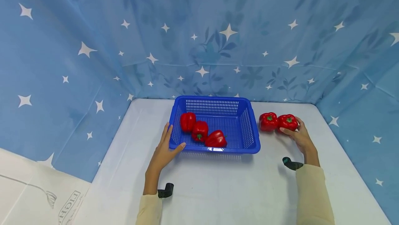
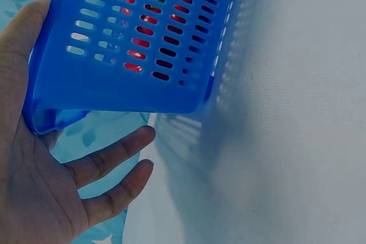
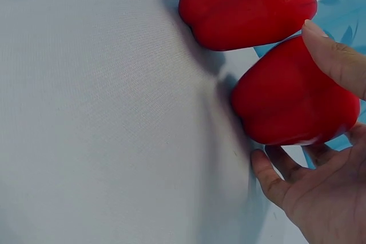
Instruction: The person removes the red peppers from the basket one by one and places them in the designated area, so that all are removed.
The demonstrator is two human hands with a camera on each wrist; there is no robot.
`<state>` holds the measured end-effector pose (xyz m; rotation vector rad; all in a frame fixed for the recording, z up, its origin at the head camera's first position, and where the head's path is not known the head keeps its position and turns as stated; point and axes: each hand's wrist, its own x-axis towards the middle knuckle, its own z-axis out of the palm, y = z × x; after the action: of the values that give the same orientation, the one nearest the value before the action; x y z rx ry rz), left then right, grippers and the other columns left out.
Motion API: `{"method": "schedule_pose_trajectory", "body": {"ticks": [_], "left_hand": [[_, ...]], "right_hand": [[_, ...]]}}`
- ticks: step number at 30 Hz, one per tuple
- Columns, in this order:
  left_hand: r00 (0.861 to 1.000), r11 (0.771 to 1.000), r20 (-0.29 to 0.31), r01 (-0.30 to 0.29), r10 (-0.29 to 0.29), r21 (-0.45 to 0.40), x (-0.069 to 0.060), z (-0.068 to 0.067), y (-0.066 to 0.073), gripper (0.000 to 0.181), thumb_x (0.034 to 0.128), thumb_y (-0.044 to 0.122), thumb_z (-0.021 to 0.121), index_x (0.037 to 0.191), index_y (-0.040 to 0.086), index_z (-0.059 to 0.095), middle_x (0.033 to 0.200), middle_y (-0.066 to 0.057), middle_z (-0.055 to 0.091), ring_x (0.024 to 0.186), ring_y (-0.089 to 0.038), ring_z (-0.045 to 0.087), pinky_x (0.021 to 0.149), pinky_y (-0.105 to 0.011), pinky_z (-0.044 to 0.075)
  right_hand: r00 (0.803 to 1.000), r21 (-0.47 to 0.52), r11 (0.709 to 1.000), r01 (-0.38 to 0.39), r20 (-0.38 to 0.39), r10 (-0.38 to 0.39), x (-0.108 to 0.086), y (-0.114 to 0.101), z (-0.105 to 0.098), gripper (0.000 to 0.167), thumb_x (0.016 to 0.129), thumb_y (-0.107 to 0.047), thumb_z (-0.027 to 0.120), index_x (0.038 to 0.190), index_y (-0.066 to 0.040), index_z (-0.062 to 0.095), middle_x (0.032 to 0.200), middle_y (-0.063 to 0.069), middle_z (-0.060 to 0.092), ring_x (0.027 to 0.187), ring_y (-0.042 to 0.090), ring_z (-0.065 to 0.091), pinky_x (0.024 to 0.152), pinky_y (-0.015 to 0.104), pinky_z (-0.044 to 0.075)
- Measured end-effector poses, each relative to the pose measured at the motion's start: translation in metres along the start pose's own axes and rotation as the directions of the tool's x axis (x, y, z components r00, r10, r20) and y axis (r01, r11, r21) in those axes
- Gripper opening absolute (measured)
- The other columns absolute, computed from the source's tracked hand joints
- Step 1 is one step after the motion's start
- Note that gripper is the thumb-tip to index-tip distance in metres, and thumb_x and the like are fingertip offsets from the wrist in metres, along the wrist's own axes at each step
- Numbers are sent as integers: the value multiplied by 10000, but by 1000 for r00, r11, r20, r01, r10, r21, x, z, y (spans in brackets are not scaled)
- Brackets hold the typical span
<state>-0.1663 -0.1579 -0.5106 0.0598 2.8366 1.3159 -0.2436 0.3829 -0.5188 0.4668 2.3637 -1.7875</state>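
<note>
A blue plastic basket (image 1: 215, 150) stands on the white table with three red bell peppers inside, one of them a red bell pepper (image 1: 188, 122) at its left. At the basket's front left corner is my left hand (image 1: 162, 152), thumb by the front rim and fingers spread along the left side. In the left wrist view, two fingers (image 2: 111, 155) extend free of the basket wall. To the right of the basket, my right hand (image 1: 300, 136) grips a red bell pepper (image 3: 294, 98) between thumb and fingers. Beside it lies another red bell pepper (image 1: 268, 121).
Blue cloth (image 1: 199, 45) with white stars hangs behind the white table (image 1: 218, 190) and along both sides. Printed pale cloth (image 1: 40, 190) shows at the lower left. Each wrist carries a black camera mount (image 1: 292, 163).
</note>
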Motion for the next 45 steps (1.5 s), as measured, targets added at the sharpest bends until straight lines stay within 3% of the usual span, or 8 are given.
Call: {"method": "schedule_pose_trajectory", "body": {"ticks": [11, 21, 28, 32, 38, 40, 45], "left_hand": [[1000, 1000, -7, -15, 15, -1, 2, 0, -2, 1011, 809, 720, 592, 1580, 316, 79, 1662, 90, -20, 1498, -389, 188, 1034, -686, 352], [1000, 1000, 1, -7, 7, -6, 2, 0, -2, 1015, 803, 733, 585, 1580, 316, 82, 1653, 137, -39, 1501, -384, 177, 1032, -689, 347], [1000, 1000, -5, -9, 9, -8, 1, -1, -1, 1011, 807, 719, 592, 1581, 311, 86, 1654, 126, -37, 1500, -384, 181, 1033, -686, 348], [1000, 1000, -7, -8, 8, -10, 0, 0, -1, 1007, 804, 728, 586, 1578, 328, 80, 1656, 120, -32, 1501, -383, 180, 1029, -686, 351], [1000, 1000, -10, -6, 5, -12, 0, 1, -1, 997, 808, 725, 584, 1575, 344, 74, 1655, 128, -36, 1503, -378, 174, 1032, -686, 349], [1000, 1000, -8, -1, 1, -10, 0, 1, -1, 998, 806, 727, 583, 1574, 348, 70, 1647, 159, -51, 1504, -375, 170, 1032, -685, 348], [1000, 1000, -6, 7, -7, -3, 1, 0, -1, 1008, 795, 737, 586, 1572, 358, 67, 1634, 196, -64, 1503, -378, 173, 1024, -684, 353]], "right_hand": [[1000, 75, 997, -18, -16, 20, -1, 0, 2, 1087, 877, -361, 724, 1561, -321, -121, 1636, 167, -128, 1505, 432, -9, 1180, 552, 207], [999, 128, 992, 9, -31, -5, -4, 4, -2, 1041, 900, -339, 699, 1552, -375, -111, 1642, 83, -165, 1510, 399, -68, 1180, 557, 163], [988, 132, 990, 49, -152, -28, -12, -5, -9, 1002, 900, -340, 697, 1559, -382, -56, 1656, 2, -130, 1511, 338, -165, 1193, 584, 120], [958, 194, 976, 99, -284, -40, -15, -19, -11, 986, 887, -293, 716, 1556, -400, -2, 1658, -78, -83, 1524, 238, -164, 1216, 535, 86], [887, 270, 923, 276, -441, -136, -21, -47, -12, 937, 875, -192, 730, 1550, -386, 109, 1650, -126, 35, 1527, 98, -84, 1246, 426, 66], [865, 286, 891, 353, -463, -194, -25, -58, -10, 914, 875, -145, 725, 1548, -364, 147, 1650, -100, 68, 1529, 92, -46, 1246, 422, 83], [813, 336, 776, 534, -457, -362, -31, -83, 0, 880, 857, -21, 712, 1544, -266, 222, 1628, 3, 174, 1530, 154, 81, 1242, 431, 138]]}}
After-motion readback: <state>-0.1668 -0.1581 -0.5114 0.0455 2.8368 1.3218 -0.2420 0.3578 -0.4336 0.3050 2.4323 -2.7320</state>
